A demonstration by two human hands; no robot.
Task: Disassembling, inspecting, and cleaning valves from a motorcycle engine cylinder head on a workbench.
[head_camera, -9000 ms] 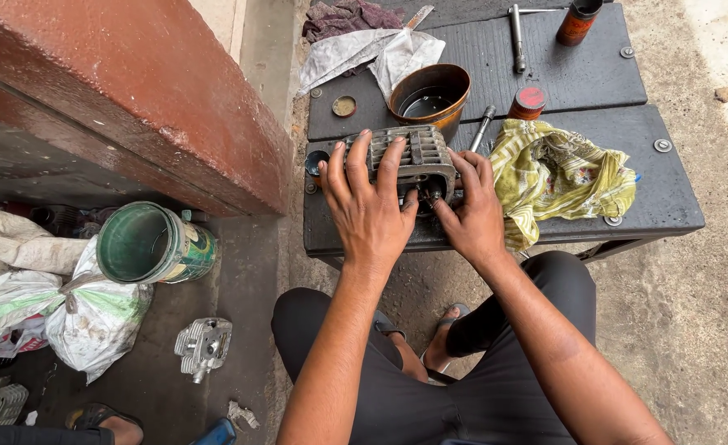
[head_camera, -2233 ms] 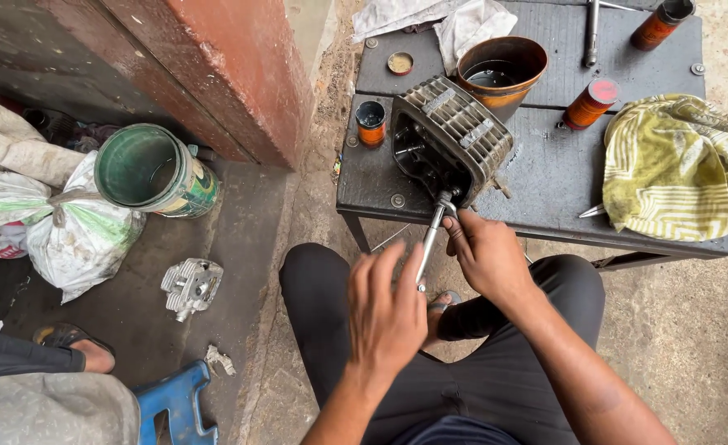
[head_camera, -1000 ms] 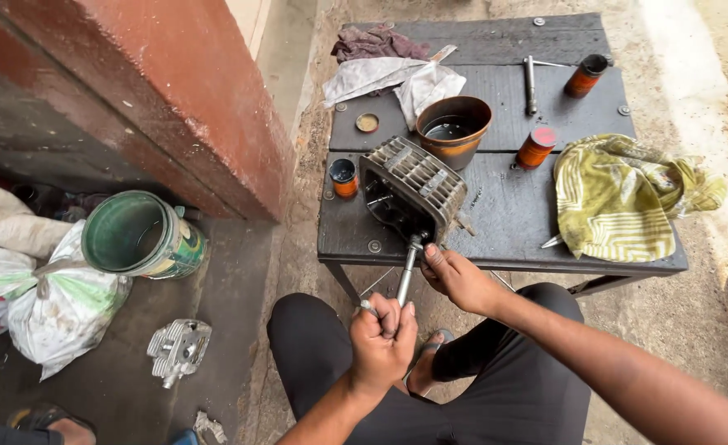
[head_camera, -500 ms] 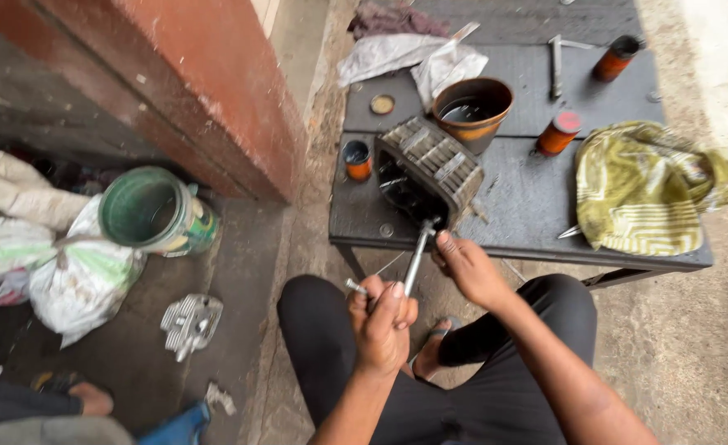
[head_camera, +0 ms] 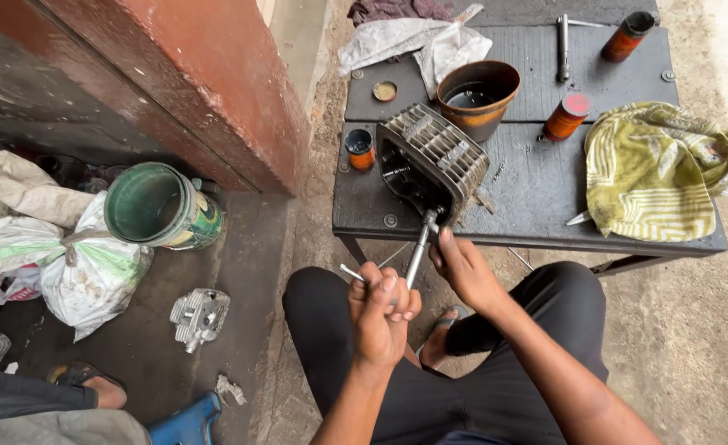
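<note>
A finned grey engine cylinder head (head_camera: pixel 434 161) stands tilted on the near edge of a dark metal table (head_camera: pixel 537 198). A long T-handle wrench (head_camera: pixel 417 247) runs from its lower side down toward me. My left hand (head_camera: pixel 380 309) is closed around the wrench's cross handle, in front of my knees. My right hand (head_camera: pixel 463 268) pinches the shaft just below the cylinder head, fingertips close to the socket end.
On the table sit a brown bowl (head_camera: pixel 478 89), small orange cans (head_camera: pixel 565 117), a yellow-green cloth (head_camera: pixel 656 169), rags and a tool. To the left are a red wall (head_camera: pixel 199 91), a green bucket (head_camera: pixel 154 206), sacks, and another metal engine part (head_camera: pixel 201 315) on the floor.
Earlier both hands held the cylinder head flat on the table. It now stands tilted with the wrench in it, and my left hand has turned on the handle since half a second ago.
</note>
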